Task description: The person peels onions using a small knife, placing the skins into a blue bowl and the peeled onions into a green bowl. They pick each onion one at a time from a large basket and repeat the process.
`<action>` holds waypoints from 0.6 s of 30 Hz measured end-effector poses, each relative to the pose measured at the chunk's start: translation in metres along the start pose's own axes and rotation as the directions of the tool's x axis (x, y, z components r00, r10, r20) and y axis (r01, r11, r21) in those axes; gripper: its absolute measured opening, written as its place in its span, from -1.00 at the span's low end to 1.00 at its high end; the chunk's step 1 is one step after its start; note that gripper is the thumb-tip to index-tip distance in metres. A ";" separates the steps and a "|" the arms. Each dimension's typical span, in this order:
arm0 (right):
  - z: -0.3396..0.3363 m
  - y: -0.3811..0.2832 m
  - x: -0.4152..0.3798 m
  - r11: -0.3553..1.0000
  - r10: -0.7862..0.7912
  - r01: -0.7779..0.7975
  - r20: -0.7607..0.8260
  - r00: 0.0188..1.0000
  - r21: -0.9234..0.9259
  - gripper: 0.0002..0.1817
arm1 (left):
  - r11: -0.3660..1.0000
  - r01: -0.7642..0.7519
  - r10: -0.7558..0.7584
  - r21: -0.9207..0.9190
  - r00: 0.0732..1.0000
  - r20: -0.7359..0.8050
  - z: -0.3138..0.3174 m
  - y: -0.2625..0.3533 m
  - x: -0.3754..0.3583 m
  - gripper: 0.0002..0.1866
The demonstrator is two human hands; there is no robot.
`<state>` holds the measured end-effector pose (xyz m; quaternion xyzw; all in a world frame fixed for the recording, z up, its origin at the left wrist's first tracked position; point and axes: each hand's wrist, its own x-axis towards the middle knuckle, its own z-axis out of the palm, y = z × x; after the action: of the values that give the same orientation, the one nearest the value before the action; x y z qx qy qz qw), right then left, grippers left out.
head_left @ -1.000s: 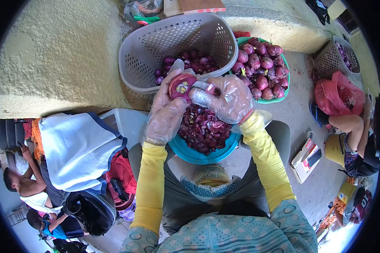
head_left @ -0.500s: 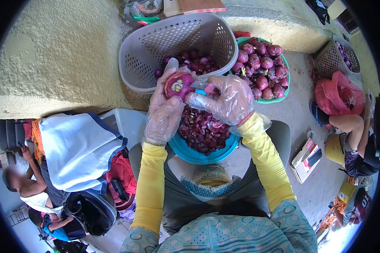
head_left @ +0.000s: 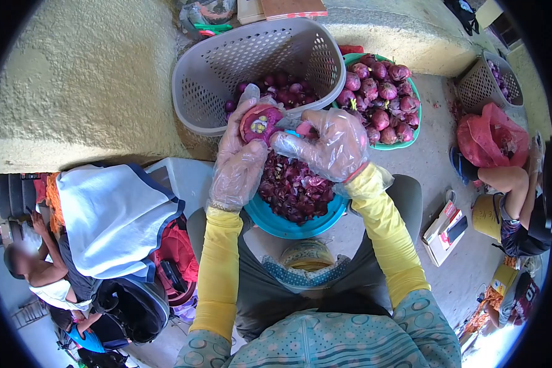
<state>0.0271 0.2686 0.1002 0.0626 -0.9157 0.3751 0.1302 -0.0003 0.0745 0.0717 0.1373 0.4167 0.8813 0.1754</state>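
A red onion (head_left: pixel 259 123) with a cut, pale-centred face is gripped by my left hand (head_left: pixel 238 161), in a clear plastic glove. Beside it my gloved right hand (head_left: pixel 331 144) is closed round a small knife, its handle mostly hidden and its blade against the onion. Below both hands sits a blue basin (head_left: pixel 279 228) full of dark red onion skins (head_left: pixel 297 193). Just beyond them stands a grey perforated basket (head_left: pixel 227 67) with peeled onions (head_left: pixel 291 92) at its bottom. Unpeeled onions (head_left: pixel 386 92) fill a green-rimmed basket (head_left: pixel 405 145) on the right.
A pale wall (head_left: pixel 73 80) rises at the left. White cloth (head_left: pixel 116 214) covers something beside my left arm. People sit at far left (head_left: pixel 55 276) and right (head_left: pixel 509 184), near a pink bag (head_left: pixel 492 138). An open box (head_left: pixel 443 236) lies on the floor.
The onion has turned slightly in my left hand, and my right hand has barely shifted. At the lower left, another person's arm and body have moved.
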 end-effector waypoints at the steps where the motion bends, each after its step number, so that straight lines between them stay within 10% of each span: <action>1: 0.005 0.004 -0.001 0.998 0.014 -0.015 0.007 1.000 0.063 -0.45 | 1.000 -0.001 0.001 0.018 1.000 -0.007 0.000 0.000 0.000 -0.16; 5: 0.009 0.009 0.002 0.948 0.038 -0.083 0.149 0.988 0.309 -0.46 | 0.999 0.033 -0.033 0.001 0.999 0.004 -0.002 0.000 -0.001 -0.14; 18: 0.009 0.007 0.000 0.966 0.005 -0.028 0.091 0.996 0.255 -0.43 | 0.999 0.044 -0.044 -0.028 0.999 0.010 0.003 0.002 -0.001 -0.18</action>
<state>0.0241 0.2676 0.0892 0.0880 -0.8649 0.4881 0.0766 0.0012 0.0744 0.0752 0.1296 0.4062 0.8824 0.1987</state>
